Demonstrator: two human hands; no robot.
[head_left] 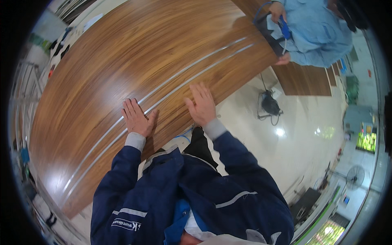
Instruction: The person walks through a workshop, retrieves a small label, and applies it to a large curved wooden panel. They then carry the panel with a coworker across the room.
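A large wood-grain panel lies flat in front of me. Two thin silvery strips run side by side along it, from lower left to upper right. My left hand rests on the panel with fingers spread, its palm over the strips. To its right, my right hand lies flat near the panel's near edge, fingers stretched out and holding nothing. At the far right corner, a co-worker in a light blue shirt holds a blue hand tool in one hand; the other hand touches the panel edge.
Further wood-grain boards lie beyond the co-worker. A dark machine with a cable stands on the pale floor to the right. Against the right wall is a fan. Metal racks line the left side.
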